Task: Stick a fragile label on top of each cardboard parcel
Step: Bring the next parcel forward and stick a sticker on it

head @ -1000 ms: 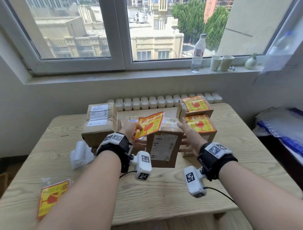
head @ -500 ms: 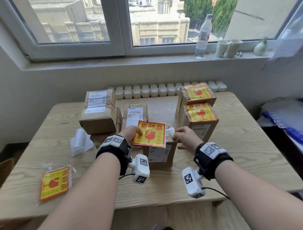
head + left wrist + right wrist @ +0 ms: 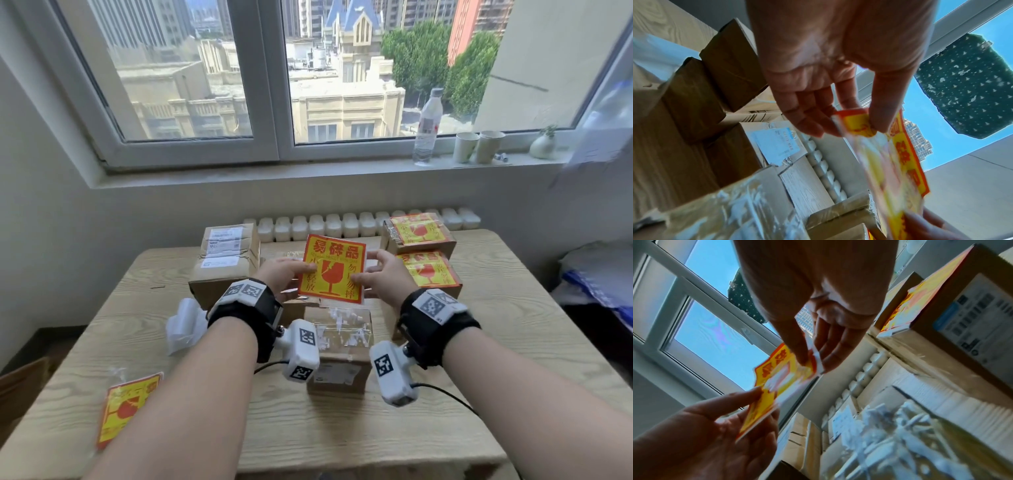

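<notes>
A yellow-and-red fragile label (image 3: 331,269) is held up in the air between both hands, above a small taped cardboard parcel (image 3: 339,346) near the table's front. My left hand (image 3: 284,272) pinches the label's left edge (image 3: 855,123) between thumb and fingers. My right hand (image 3: 383,274) pinches its right edge (image 3: 809,365). Two parcels at the right, the rear one (image 3: 418,233) and the nearer one (image 3: 428,270), carry fragile labels on top. A parcel at the left (image 3: 224,260) shows only white shipping labels.
A pack of fragile labels (image 3: 126,407) lies at the table's front left. Crumpled white backing paper (image 3: 183,325) lies left of my left wrist. A water bottle (image 3: 426,128), two paper cups (image 3: 478,146) and a small vase (image 3: 543,144) stand on the windowsill. The wooden table (image 3: 513,325) ends at the radiator.
Both hands have lifted the label up off the parcel's top to an upright, facing pose. My right hand, earlier on the parcel, now pinches the label's right edge.
</notes>
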A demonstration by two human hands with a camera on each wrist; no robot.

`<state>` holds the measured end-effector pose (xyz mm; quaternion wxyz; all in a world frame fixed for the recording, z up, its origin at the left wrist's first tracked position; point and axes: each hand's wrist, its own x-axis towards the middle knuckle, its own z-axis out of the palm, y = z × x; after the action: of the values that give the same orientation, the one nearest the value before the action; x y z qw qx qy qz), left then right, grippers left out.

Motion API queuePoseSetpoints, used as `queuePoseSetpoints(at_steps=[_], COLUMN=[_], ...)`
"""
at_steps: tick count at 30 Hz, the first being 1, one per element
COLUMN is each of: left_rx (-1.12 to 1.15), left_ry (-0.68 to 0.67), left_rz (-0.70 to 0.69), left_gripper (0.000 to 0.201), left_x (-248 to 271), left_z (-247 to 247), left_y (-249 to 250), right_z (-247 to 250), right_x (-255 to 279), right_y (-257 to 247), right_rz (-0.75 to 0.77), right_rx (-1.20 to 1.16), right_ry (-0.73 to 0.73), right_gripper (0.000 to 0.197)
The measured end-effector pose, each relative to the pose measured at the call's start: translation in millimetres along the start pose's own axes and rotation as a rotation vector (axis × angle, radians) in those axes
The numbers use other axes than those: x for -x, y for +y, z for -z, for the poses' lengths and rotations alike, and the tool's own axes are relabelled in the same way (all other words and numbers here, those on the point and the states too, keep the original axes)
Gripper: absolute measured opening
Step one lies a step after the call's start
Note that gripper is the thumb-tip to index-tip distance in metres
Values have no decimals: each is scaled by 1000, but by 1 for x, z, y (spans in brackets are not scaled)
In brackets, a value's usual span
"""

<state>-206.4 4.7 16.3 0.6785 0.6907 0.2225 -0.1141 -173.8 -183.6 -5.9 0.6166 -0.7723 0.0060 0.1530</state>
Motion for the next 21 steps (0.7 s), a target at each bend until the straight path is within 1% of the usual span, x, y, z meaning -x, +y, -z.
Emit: queuePoseSetpoints(at_steps=[3,5,8,13,15,17,19,20,21], left_rx=[-51,-80,-112,-92,-84,-78,-67,-63,-60], left_ry=[-23,-20,-13,22,17,6,0,-5,-14], left_rz=[13,28,16,-10,-12,-10,-18,-25,-34], left_gripper=[10,6,5,8,9,10,11,11,11], left_x=[1,2,2,1,0,0,0,0,0], left_z=[5,11,18,20,20,20,20,20,19], left_y=[3,3,0,0,0,1,2,2,3], right_z=[-2,-1,0,-4,-4,-4,-3,-3,-4], right_x=[-7,-11,-15,-20,-23,-26,-26,-23,-20], right_y=[-5,-8,-9,-8,-6,-4,-1,-2,-4], right_rz=[-3,-2,1,2,-15,-27,36,105,188], right_rx=[6,-30,-44,-40,-40,-8,148,234,286], right_ry=[103,146,155,153,145,164,267,322,342], right_gripper=[39,38,40,39,44,54,65,66,60])
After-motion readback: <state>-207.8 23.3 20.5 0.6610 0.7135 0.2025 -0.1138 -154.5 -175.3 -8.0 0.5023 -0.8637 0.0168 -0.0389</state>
